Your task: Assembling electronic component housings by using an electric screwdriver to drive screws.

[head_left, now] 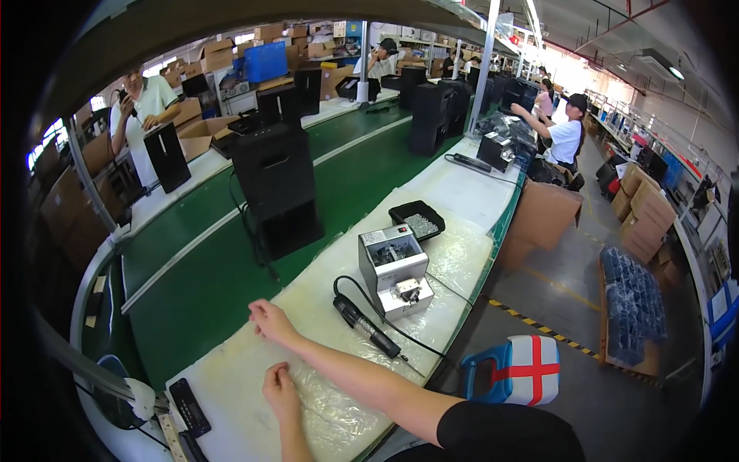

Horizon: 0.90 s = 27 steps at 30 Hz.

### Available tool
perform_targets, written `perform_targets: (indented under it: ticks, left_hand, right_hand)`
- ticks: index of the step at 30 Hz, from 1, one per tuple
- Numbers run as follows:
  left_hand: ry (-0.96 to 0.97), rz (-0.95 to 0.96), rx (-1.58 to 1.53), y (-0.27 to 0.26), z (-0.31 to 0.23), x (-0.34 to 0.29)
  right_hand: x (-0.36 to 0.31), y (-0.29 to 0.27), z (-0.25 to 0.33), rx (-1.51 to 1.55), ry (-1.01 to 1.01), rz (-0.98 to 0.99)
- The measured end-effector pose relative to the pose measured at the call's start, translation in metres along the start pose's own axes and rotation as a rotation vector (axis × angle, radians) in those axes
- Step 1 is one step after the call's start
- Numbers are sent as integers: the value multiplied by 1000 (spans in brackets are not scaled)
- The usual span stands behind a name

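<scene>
Over the white padded worktop, my right hand (pixel 271 320) hangs near the edge of the green belt, its fingers loosely curled in. Closer to me, my left hand (pixel 282 387) is above the clear plastic film, fingers also curled; I see nothing in either hand. To the right of my hands lies a black electric screwdriver (pixel 365 325) with a cable and a long thin bit. Beside it stands a grey screw feeder (pixel 394 271) with an open top. Behind the feeder sits a black tray (pixel 431 234) of small metal screws.
A tall black speaker cabinet (pixel 273 173) stands on the green conveyor belt (pixel 192 269). More cabinets (pixel 433 115) are farther along. A black power strip (pixel 188 406) lies at the worktop's left end. A stool (pixel 527 369) with a red cross stands right. Co-workers sit and stand along the line.
</scene>
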<state>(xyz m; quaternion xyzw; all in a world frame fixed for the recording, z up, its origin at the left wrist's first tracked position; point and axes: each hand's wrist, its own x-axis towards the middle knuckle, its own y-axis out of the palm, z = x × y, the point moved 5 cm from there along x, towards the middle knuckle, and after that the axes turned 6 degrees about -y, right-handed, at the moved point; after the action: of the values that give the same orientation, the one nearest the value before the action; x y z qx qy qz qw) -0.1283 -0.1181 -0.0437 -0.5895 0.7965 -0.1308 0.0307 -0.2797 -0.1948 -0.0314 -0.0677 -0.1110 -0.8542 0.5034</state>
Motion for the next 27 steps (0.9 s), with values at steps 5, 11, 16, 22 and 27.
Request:
perform_targets:
  ticks: [5, 11, 16, 22, 27]
  left_hand:
    - [-20, -98, -162, -9, 40, 26]
    - [-444, -277, -690, -26, 21, 70]
    - [-256, -329, -581, -11, 33, 105]
    - [-354, -291, -656, 7, 32, 101]
    - [-347, -246, -693, 0, 45, 107]
  right_hand:
    - [-14, 8, -18, -311, -268, -177]
    - [-9, 11, -12, -282, -127, -159]
    - [-17, 22, -9, -413, -76, -25]
    - [-21, 17, 0, -501, -110, -90]
    - [-16, 24, -8, -434, -120, -125]
